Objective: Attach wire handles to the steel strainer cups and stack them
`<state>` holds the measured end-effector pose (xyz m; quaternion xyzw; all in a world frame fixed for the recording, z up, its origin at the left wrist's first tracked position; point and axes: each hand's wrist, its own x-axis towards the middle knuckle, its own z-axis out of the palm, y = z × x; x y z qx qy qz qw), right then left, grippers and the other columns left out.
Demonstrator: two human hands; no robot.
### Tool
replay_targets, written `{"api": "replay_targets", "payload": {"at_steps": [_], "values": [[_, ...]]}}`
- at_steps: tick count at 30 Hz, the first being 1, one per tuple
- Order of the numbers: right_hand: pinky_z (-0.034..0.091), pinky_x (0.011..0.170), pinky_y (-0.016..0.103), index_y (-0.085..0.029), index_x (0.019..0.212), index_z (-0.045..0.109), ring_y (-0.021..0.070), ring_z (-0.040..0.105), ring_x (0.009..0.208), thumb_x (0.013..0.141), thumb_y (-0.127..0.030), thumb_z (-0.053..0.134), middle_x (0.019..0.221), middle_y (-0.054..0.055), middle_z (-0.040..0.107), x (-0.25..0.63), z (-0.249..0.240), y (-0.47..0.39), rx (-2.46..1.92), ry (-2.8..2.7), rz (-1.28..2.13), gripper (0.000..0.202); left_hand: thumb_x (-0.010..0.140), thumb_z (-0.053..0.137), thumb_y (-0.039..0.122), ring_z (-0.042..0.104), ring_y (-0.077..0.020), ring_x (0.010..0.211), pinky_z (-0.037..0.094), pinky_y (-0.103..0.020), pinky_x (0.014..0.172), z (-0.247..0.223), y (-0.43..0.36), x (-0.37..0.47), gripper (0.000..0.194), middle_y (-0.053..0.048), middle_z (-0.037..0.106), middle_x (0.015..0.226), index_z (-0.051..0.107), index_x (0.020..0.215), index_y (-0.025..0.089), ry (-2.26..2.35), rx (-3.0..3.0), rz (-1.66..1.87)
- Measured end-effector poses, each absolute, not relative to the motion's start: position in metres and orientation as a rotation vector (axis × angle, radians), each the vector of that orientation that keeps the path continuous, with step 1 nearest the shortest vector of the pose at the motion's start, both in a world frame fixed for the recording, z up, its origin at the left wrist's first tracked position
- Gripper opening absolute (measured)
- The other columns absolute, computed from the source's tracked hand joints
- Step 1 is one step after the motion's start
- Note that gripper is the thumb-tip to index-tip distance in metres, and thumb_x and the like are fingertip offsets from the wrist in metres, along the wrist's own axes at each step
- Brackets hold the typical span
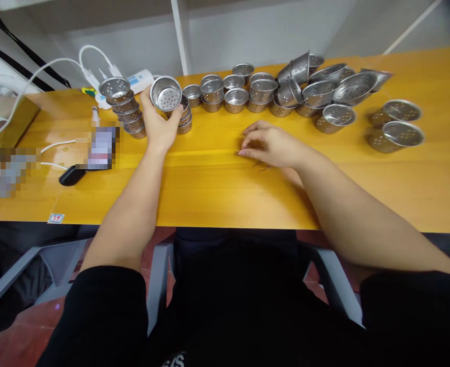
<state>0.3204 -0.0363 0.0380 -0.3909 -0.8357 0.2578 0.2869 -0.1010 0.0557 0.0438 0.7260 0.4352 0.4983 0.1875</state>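
My left hand (161,125) is wrapped round a perforated metal cup (166,94), whose open mouth faces up toward me. Just behind and right of that cup stands a short stack of similar cups (184,124); whether they touch is hidden. A taller, leaning stack of cups (131,114) rises left of the hand. Over the middle of the table, my right hand (269,145) has its fingers curled, thumb and fingertips close together. Something tiny may be at those fingertips, too small to name. Thin dark wire-like bits (262,166) show just below this hand.
More perforated cups (236,100) line the back of the yellow table (217,193), heaped and tilted toward the right (320,94). Two blurred cups (397,136) stand far right. At left are a phone (101,148), a black oval object (72,176), white cables (56,61) and a numbered label (55,218).
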Motion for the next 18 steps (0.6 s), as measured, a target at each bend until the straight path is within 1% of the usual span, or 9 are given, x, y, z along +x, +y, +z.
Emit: {"api": "replay_targets", "payload": {"at_steps": [1,3,5,8,11,14,15,16,18], "values": [[0.068,0.133,0.074,-0.035,0.105,0.091,0.0457,0.084,0.135,0.106,-0.077,0.098,0.139,0.015,0.086,0.321,0.038,-0.036,-1.045,-2.252,0.694,0.043,0.097,0.082,0.116,0.042,-0.0361,0.197,0.028,-0.070,0.170,0.038,0.060,-0.100,0.118,-0.004,0.066,0.189,0.048,0.184,0.044,1.314,2.000,1.430],[0.068,0.133,0.074,-0.035,0.103,0.090,0.0457,0.084,0.136,0.105,-0.073,0.099,0.137,0.014,0.087,0.321,0.037,-0.035,-1.030,-2.283,0.696,0.039,0.102,0.067,0.122,0.032,-0.0271,0.199,0.017,-0.063,0.171,0.029,0.068,-0.096,0.123,-0.003,0.064,0.192,0.038,0.184,0.036,1.421,1.969,1.401],[0.068,0.133,0.074,-0.035,0.106,0.091,0.0462,0.084,0.137,0.104,-0.068,0.100,0.136,0.015,0.087,0.321,0.035,-0.034,-1.020,-2.292,0.682,0.034,0.107,0.054,0.123,0.023,-0.0202,0.198,0.007,-0.057,0.171,0.026,0.071,-0.090,0.123,0.000,0.066,0.190,0.031,0.183,0.029,1.450,1.956,1.331],[0.070,0.131,0.073,-0.035,0.119,0.094,0.0455,0.086,0.131,0.105,-0.067,0.099,0.139,0.015,0.087,0.321,0.033,-0.033,-1.035,-2.256,0.636,0.035,0.112,0.051,0.118,0.020,-0.0160,0.195,0.001,-0.053,0.171,0.031,0.068,-0.083,0.113,0.004,0.070,0.184,0.034,0.177,0.027,1.431,1.949,1.256],[0.065,0.137,0.078,-0.034,0.125,0.094,0.0489,0.085,0.136,0.108,-0.076,0.095,0.142,0.017,0.086,0.323,0.034,-0.032,-1.042,-2.197,0.581,0.045,0.115,0.052,0.116,0.025,-0.0160,0.196,0.004,-0.054,0.172,0.037,0.060,-0.079,0.104,0.003,0.077,0.176,0.046,0.172,0.028,1.365,2.032,1.196],[0.061,0.141,0.082,-0.035,0.137,0.090,0.0538,0.080,0.148,0.109,-0.085,0.092,0.159,0.020,0.080,0.330,0.036,-0.031,-1.099,-2.072,0.529,0.057,0.110,0.043,0.122,0.036,-0.0176,0.198,0.018,-0.058,0.171,0.042,0.053,-0.077,0.109,-0.002,0.085,0.167,0.059,0.170,0.032,1.311,2.130,1.165],[0.062,0.140,0.082,-0.037,0.144,0.087,0.0535,0.078,0.151,0.110,-0.085,0.092,0.168,0.019,0.076,0.334,0.036,-0.030,-1.134,-2.015,0.509,0.059,0.111,0.034,0.122,0.034,-0.0151,0.199,0.021,-0.059,0.170,0.043,0.050,-0.075,0.112,-0.003,0.087,0.166,0.060,0.171,0.031,1.293,2.172,1.139],[0.064,0.138,0.080,-0.039,0.150,0.083,0.0522,0.077,0.151,0.112,-0.083,0.091,0.177,0.019,0.070,0.338,0.036,-0.027,-1.172,-1.955,0.485,0.059,0.112,0.023,0.121,0.028,-0.0108,0.202,0.021,-0.059,0.169,0.045,0.048,-0.073,0.115,-0.004,0.088,0.166,0.059,0.172,0.030,1.267,2.225,1.098],[0.067,0.133,0.077,-0.042,0.157,0.075,0.0473,0.079,0.144,0.114,-0.074,0.092,0.188,0.018,0.060,0.347,0.033,-0.020,-1.240,-1.839,0.425,0.057,0.115,0.004,0.114,0.004,-0.0015,0.206,0.016,-0.062,0.167,0.050,0.044,-0.069,0.119,-0.006,0.088,0.169,0.059,0.172,0.025,1.173,2.369,0.969]]}}
